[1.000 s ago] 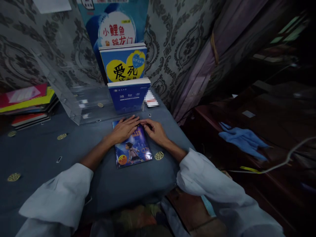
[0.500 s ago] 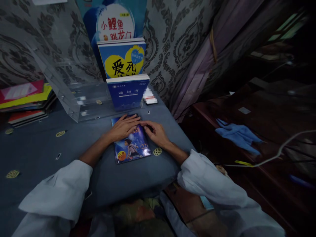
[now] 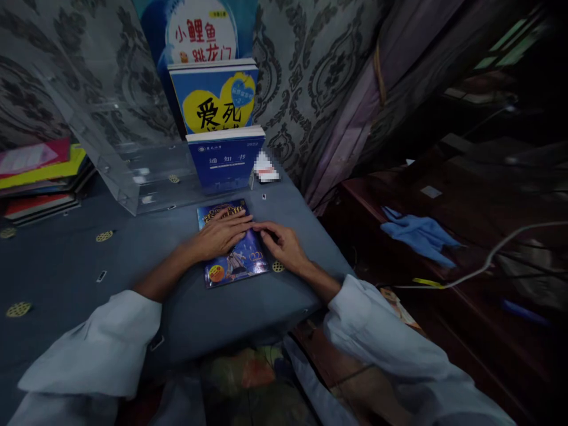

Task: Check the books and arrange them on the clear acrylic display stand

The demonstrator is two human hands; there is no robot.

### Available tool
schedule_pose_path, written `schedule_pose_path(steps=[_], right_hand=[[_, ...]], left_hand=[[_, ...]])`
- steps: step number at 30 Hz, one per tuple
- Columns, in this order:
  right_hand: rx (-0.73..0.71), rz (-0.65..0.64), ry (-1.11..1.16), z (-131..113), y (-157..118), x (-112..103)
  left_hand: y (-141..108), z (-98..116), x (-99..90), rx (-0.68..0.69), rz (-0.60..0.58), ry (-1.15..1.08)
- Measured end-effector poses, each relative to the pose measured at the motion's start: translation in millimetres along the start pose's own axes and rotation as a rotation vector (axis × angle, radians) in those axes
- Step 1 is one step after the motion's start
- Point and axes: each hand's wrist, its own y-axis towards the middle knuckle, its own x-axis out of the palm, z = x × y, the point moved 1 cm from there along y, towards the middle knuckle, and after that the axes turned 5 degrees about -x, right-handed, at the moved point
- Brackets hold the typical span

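A blue book [image 3: 243, 265] with a glossy illustrated cover lies flat on the cloth-covered table. Across its middle rests my left hand [image 3: 223, 235], palm down with the fingers stretched out, hiding part of the picture. The gold title shows above these fingers. My right hand [image 3: 285, 247] is at the book's right edge, its index fingertip beside the left fingertips and its thumb held apart from the index. Its other fingers are curled under and partly hidden. Neither hand grips the book.
Behind the book, several upright books, the front one a dark blue booklet [image 3: 226, 163], stand by a clear acrylic rack [image 3: 110, 171]. A stack of books [image 3: 44, 177] sits at the left. To the right are a curtain [image 3: 344, 136], a blue cloth [image 3: 419, 236] and a white cable [image 3: 492, 254].
My left hand has slid down the cover toward me, uncovering the title at the top. My right hand has shifted slightly down along the book's edge. The view has moved a little.
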Motion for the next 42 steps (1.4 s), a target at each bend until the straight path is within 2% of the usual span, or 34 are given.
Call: schedule_pose_path(steps=[11,27,35,42], right_hand=[[0.005,-0.047,0.011,-19,-26,-9],[-0.095,-0.091,-0.021,-45,-65,-19],[-0.148,-0.091,-0.042,-49,-80,-20],[-0.156,-0.086,-0.019,-48,-82,-21]], left_hand=[[-18,23,1.2,0.035,-0.038,-0.021],[-37,59,-3.3,0.114,-0.075,-0.053],[-47,70,0.7,0.125,-0.084,-0.030],[-52,76,3.9,0.143,-0.084,0.046]])
